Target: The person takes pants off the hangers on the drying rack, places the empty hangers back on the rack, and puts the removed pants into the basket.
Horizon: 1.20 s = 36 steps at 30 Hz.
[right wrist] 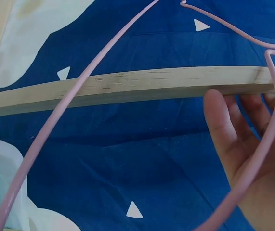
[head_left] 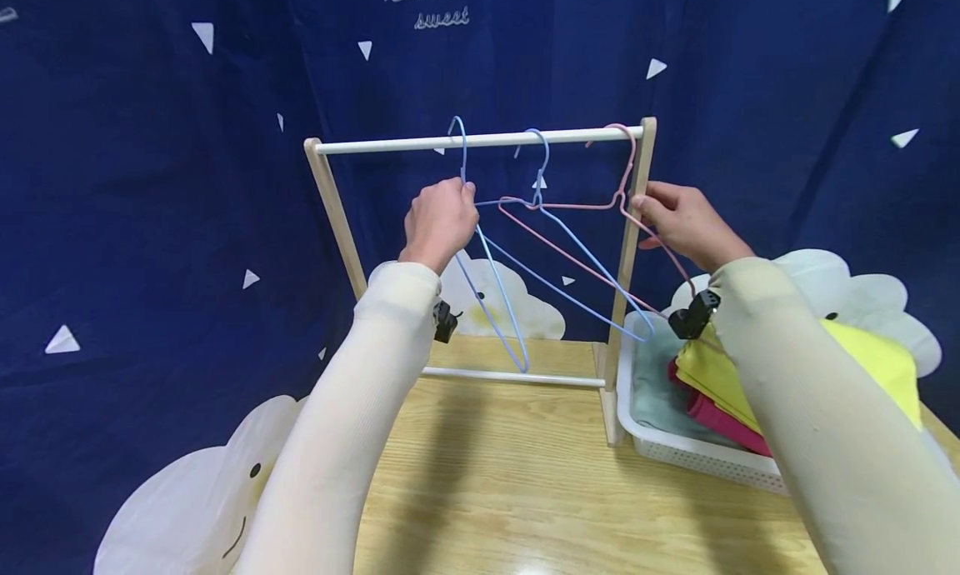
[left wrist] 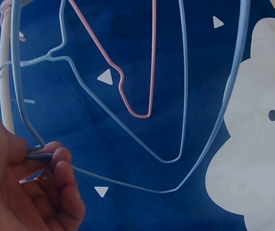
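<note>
My left hand (head_left: pixel 442 221) pinches the neck of a blue hanger (left wrist: pixel 236 57), just below its hook, which is over the white top bar (head_left: pixel 390 146) of a small clothes rack. My right hand (head_left: pixel 686 225) grips the rack's right wooden post (right wrist: pixel 142 86), thumb in front and fingers behind it. Between the hands hangs a second blue hanger (left wrist: pixel 183 72). A pink hanger (right wrist: pixel 60 106) hangs from the bar's right end, close to the post. One side of its wire crosses in front of my right palm in the right wrist view.
A white basket (head_left: pixel 697 462) stands right of the rack, holding folded yellow cloth (head_left: pixel 873 358), dark red cloth (head_left: pixel 727 425) and grey-green cloth (head_left: pixel 656 383). The rack stands on a wooden table (head_left: pixel 517 475), before a dark blue curtain (head_left: pixel 150 183) with white triangles and clouds.
</note>
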### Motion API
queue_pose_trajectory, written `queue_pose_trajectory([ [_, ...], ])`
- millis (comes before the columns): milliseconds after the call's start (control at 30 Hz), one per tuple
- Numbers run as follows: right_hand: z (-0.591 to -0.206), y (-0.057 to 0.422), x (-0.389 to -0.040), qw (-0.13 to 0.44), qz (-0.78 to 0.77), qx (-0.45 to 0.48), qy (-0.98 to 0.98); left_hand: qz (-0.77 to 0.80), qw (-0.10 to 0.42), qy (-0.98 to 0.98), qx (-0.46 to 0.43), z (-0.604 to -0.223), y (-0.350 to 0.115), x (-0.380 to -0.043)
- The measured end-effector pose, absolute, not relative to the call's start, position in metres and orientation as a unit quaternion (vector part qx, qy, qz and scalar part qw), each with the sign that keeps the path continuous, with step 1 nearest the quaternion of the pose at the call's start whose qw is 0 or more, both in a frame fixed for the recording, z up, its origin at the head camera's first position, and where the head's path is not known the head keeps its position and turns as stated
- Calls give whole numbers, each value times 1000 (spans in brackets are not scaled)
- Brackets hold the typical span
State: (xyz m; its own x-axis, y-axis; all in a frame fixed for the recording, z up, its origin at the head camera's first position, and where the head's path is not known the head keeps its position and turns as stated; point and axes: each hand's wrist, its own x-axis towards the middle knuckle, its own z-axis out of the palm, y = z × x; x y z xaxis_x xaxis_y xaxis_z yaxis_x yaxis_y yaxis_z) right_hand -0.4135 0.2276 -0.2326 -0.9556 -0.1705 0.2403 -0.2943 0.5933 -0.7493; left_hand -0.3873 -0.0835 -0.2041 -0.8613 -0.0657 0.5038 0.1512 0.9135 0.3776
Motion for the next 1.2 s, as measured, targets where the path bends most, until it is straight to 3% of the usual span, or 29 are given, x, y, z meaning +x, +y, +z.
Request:
queue_pose_trajectory([
  [967,-232,223,-409,56,436,128,-889,-242,212,-947,3,-221,-88,-394],
  [1200,-228,227,-406,63,433,127,-890,-272,231,-934,2,-231,-89,-398],
])
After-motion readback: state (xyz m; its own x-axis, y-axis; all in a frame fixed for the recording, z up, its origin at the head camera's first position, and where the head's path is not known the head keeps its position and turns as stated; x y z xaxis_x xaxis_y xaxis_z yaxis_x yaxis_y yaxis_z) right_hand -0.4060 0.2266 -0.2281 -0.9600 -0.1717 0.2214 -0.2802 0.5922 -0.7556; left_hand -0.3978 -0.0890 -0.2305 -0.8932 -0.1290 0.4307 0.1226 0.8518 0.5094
